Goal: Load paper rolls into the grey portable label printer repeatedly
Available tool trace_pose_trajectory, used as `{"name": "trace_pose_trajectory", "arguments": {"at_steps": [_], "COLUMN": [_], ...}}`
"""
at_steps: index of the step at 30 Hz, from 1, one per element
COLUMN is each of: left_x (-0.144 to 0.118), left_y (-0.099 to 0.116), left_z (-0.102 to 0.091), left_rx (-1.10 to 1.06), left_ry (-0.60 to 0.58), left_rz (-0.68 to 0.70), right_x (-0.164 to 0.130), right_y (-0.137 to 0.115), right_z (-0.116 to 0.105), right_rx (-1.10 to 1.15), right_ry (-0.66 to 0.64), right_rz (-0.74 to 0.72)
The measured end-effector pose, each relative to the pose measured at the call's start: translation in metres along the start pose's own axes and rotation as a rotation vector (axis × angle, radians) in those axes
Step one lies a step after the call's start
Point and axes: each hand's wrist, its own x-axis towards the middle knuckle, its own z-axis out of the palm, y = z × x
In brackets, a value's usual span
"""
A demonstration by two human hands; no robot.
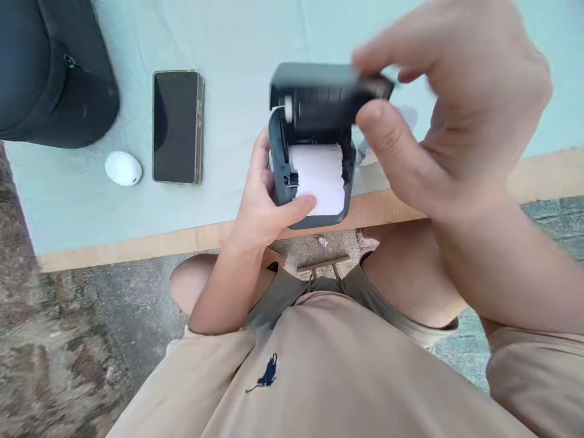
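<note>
While my left hand (264, 207) clasps the printer (280, 152), my right hand (460, 115) has its lid (319, 100). Left grip: closed around the printer's left side, fingers wrapped round the outer wall, thumb reaching over the near end and lying on the paper (317, 176). Right grip: thumb and forefinger pinching the lid at its right end, thumb on the near side, forefinger on the far side; some blur here, other fingers partly hidden. Printer sits between my two hands, above the table's wooden edge (205, 238), tipped so I see inside. Lid is open, raised at the far end, well up from the paper. Paper is white, lies in the bay just under my left thumb, ragged along its right side. Small white wheel (288, 109) at the lid's left end, beyond my left fingers. Something whitish (408, 115) shows behind my right thumb, mostly covered; can't tell what. Phone (176, 126) lies screen up, dark, left of my left hand, apart from it. White egg-shaped thing (123, 168) farther left, near the phone. Black bag (59, 79) past both, far left of my grip. Pale cloth (237, 61) under these. Below my hands: my knees, my beige shirt (365, 377).
</note>
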Motion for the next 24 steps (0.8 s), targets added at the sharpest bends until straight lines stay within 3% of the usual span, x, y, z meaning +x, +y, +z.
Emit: {"name": "trace_pose_trajectory", "arguments": {"at_steps": [4,7,12,16,20,24], "left_x": [-0.008,-0.008,-0.001,0.004,0.007,0.005], "left_y": [0.005,0.013,0.042,0.065,0.071,0.066], "left_z": [-0.002,-0.001,0.019,0.038,0.041,0.038], "left_rx": [0.020,0.000,-0.054,-0.011,-0.039,-0.050], "left_ry": [0.028,0.014,0.100,0.189,0.220,0.252], "left_rz": [-0.100,-0.198,-0.341,-0.468,-0.509,-0.527], "right_x": [-0.014,-0.022,-0.026,-0.023,-0.021,-0.021], "right_y": [0.024,0.027,0.009,0.002,0.004,0.006], "right_z": [0.003,0.006,0.007,0.003,0.000,0.001], "right_rx": [0.024,-0.065,-0.146,-0.142,-0.154,-0.112], "right_ry": [-0.098,-0.108,-0.074,-0.190,-0.271,-0.262], "right_rz": [-0.198,-0.273,-0.121,-0.090,-0.110,-0.086]}}
